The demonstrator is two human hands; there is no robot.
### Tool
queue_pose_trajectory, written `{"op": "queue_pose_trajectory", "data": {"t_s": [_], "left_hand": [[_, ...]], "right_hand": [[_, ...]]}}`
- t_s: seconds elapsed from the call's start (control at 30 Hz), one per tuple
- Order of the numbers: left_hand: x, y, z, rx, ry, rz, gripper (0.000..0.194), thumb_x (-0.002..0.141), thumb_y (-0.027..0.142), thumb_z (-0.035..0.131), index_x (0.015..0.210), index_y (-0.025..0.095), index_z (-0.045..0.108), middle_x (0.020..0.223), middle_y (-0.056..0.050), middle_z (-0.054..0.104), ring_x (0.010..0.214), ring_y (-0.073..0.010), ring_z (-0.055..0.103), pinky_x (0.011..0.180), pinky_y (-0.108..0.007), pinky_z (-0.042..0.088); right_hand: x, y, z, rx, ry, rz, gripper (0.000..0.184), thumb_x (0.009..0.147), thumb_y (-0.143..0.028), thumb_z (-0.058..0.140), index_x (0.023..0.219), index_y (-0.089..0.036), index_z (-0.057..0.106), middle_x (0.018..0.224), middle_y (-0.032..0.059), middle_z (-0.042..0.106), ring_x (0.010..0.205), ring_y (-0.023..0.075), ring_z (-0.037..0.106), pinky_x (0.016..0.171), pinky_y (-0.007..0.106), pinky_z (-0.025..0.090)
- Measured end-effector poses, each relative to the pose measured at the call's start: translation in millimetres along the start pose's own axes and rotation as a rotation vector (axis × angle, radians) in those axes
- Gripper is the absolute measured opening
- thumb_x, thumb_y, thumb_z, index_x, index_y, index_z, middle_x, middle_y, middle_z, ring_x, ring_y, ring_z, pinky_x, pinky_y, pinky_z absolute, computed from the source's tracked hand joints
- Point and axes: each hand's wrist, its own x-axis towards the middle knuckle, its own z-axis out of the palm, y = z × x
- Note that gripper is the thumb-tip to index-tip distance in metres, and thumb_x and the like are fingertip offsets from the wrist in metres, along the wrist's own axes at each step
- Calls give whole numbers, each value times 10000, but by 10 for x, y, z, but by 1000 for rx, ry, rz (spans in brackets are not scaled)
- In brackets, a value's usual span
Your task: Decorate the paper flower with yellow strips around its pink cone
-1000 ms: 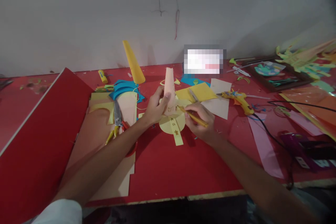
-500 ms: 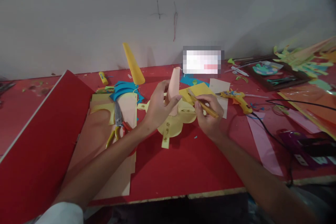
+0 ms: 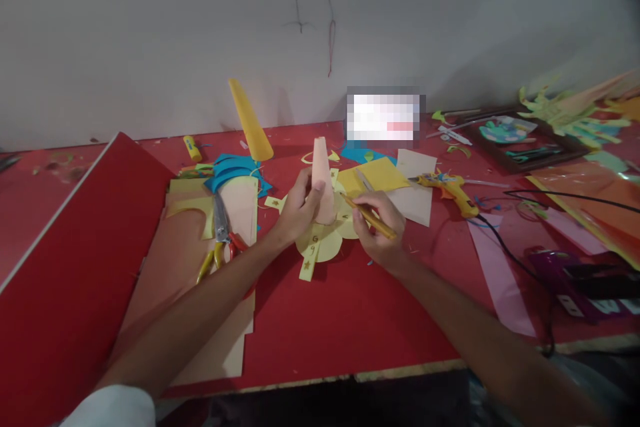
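Note:
A pale pink paper cone (image 3: pixel 321 173) stands upright on a light yellow scalloped paper base (image 3: pixel 320 247) with marked strips sticking out, on the red table (image 3: pixel 350 320). My left hand (image 3: pixel 297 210) is closed round the cone's lower part. My right hand (image 3: pixel 380 230) pinches a gold pen (image 3: pixel 370 217), its tip touching the yellow base just right of the cone.
Scissors (image 3: pixel 220 230) lie on beige and yellow sheets to the left, by a blue cut-out (image 3: pixel 235 170) and a yellow cone (image 3: pixel 249 121). A yellow glue gun (image 3: pixel 450 188) with a black cord lies to the right. A large red board (image 3: pixel 65 267) leans at the left. Paper scraps crowd the far right.
The cone and its yellow base were lifted and turned in my left hand, then set upright on the table. My right hand brought the pen back to the base.

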Motion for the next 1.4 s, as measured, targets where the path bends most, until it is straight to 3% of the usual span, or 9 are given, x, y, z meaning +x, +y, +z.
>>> {"op": "queue_pose_trajectory", "data": {"t_s": [0.5, 0.8, 1.4], "left_hand": [[32, -83, -27, -91, 21, -25, 340, 1014, 525, 506, 1134, 211, 557, 1058, -59, 638, 935, -167, 610, 824, -304, 504], [41, -15, -13, -87, 68, -19, 343, 1008, 539, 512, 1096, 214, 574, 1026, -57, 644, 900, -163, 612, 793, -300, 506], [42, -7, -12, -118, 45, -28, 347, 1011, 538, 509, 1108, 209, 564, 1058, -75, 671, 944, -177, 652, 803, -313, 528]], "right_hand": [[-54, 32, 23, 18, -55, -29, 49, 935, -233, 644, 983, -223, 652, 833, 24, 709, 727, 161, 668, 677, 308, 563], [-45, 34, 34, 4, -40, -23, 59, 950, -266, 628, 980, -225, 660, 830, 32, 726, 726, 172, 688, 678, 325, 586], [-51, 30, 24, -13, -47, -20, 47, 944, -249, 623, 972, -231, 656, 819, 24, 718, 715, 167, 678, 664, 316, 567]]}}
